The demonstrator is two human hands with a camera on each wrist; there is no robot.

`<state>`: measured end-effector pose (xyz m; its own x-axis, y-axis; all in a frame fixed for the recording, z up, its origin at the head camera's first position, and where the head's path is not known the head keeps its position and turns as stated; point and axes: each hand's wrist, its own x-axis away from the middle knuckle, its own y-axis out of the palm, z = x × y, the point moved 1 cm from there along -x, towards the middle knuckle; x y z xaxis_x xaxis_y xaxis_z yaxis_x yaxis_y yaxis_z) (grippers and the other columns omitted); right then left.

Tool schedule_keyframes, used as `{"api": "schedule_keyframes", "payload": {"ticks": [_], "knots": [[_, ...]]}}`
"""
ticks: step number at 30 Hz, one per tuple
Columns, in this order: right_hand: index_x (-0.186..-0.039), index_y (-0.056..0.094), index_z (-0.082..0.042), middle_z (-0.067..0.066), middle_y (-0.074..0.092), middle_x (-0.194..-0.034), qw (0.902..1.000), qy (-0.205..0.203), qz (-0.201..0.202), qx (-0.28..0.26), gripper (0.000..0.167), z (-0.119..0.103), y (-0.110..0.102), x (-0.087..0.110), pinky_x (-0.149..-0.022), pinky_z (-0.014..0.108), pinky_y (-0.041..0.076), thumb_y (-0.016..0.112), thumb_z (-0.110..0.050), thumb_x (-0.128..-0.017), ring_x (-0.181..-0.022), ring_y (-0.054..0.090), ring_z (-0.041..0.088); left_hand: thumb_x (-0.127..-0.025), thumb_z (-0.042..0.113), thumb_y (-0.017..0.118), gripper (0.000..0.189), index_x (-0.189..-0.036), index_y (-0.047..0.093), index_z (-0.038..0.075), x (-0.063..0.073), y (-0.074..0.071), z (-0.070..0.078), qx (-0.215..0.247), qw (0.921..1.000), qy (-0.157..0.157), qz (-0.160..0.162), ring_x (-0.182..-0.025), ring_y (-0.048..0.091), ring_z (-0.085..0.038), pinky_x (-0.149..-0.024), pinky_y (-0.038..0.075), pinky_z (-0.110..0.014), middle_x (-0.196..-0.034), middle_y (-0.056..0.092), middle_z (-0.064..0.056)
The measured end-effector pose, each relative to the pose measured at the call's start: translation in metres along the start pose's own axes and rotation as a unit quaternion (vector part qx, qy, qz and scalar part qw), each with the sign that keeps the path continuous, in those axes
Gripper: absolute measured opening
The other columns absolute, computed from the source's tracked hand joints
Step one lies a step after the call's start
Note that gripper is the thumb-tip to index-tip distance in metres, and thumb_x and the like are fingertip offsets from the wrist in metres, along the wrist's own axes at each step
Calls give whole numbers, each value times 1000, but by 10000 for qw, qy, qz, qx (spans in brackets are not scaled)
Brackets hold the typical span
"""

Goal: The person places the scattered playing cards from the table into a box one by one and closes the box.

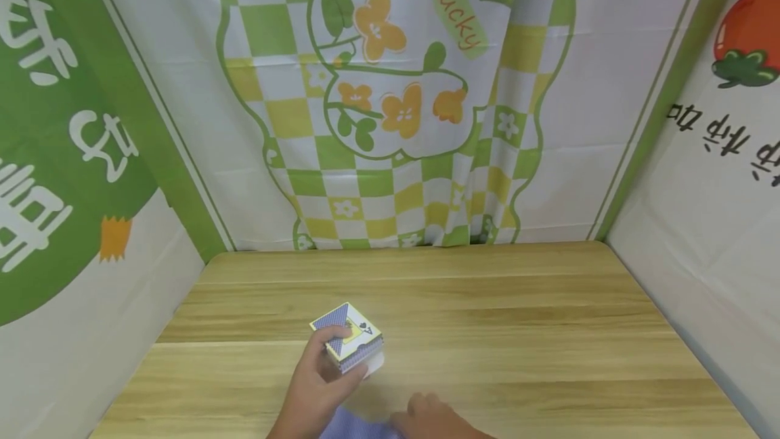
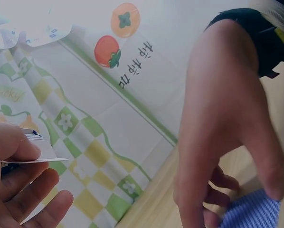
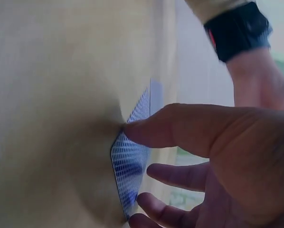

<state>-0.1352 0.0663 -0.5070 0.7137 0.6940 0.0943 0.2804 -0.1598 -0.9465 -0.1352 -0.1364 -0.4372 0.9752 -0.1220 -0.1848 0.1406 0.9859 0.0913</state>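
A playing-card box [image 1: 359, 334] with an ace and a blue-patterned triangle on its face is gripped in my left hand [image 1: 313, 385], thumb and fingers on opposite sides. A white flap [image 1: 374, 364] sticks out at its near end; in the left wrist view, the flap [image 2: 47, 154] shows beyond the thumb. Close to the table's near side lie blue-patterned cards [image 1: 359, 425], partly cut off in the head view. My right hand [image 1: 432, 419] bends over them. In the right wrist view, the thumb meets one edge of the cards [image 3: 130, 161], with fingertips along another edge.
The wooden table [image 1: 487, 330] reaches back to a green-and-white checked cloth [image 1: 390, 181] hanging behind it. Printed sheets [image 1: 701, 222] close in both sides. A dark band [image 3: 241, 31] is on the left wrist.
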Motion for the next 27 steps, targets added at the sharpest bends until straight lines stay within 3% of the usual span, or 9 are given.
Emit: {"api": "schedule_keyframes", "payload": {"ticks": [7,11,13,16,23,27], "knots": [[-111,67,-17,-1,51,-88,9891,1336,-424,-442,52,15,-35,7,-69,36,48,89,-40,-69,-82,48,15,-84,-12,69,53,-127,44,4,0,1,1,-44,10000,-40,74,-103,66,-29,-79,61,-35,-126,50,-34],[-122,63,-11,4,51,-96,9782,1834,-368,-901,67,38,-49,11,-73,40,49,90,-22,-61,-88,46,21,-83,-12,69,52,-126,44,4,0,3,1,-47,9999,-98,129,-106,64,-35,-79,61,-35,-128,50,-34],[-125,61,-8,7,50,-99,9737,1986,-266,-1089,71,51,-54,12,-73,41,48,84,-10,-58,-89,45,25,-83,-13,69,52,-126,44,3,0,3,2,-50,9998,-98,148,-106,64,-37,-79,61,-35,-128,50,-34],[-129,59,-5,10,48,-103,9644,2159,-9,-1530,74,71,-56,14,-73,43,49,82,-6,-58,-92,45,27,-83,-13,69,52,-126,44,3,1,3,2,-93,9998,-105,162,-107,63,-38,-79,61,-35,-129,49,-35],[-121,56,-4,9,58,-108,9452,2390,540,-2158,64,105,-57,23,-77,45,51,88,-11,-66,-93,53,26,-84,-11,69,53,-128,44,4,1,3,3,-94,9997,-187,82,-109,62,-39,-81,61,-36,-132,46,-36],[-116,53,-5,9,63,-100,9340,2492,882,-2403,55,113,-60,27,-66,37,50,86,-8,-72,-80,56,22,-84,-11,69,54,-129,43,3,1,3,2,-27,9999,-137,19,-109,62,-38,-82,61,-37,-131,46,-36]]}}
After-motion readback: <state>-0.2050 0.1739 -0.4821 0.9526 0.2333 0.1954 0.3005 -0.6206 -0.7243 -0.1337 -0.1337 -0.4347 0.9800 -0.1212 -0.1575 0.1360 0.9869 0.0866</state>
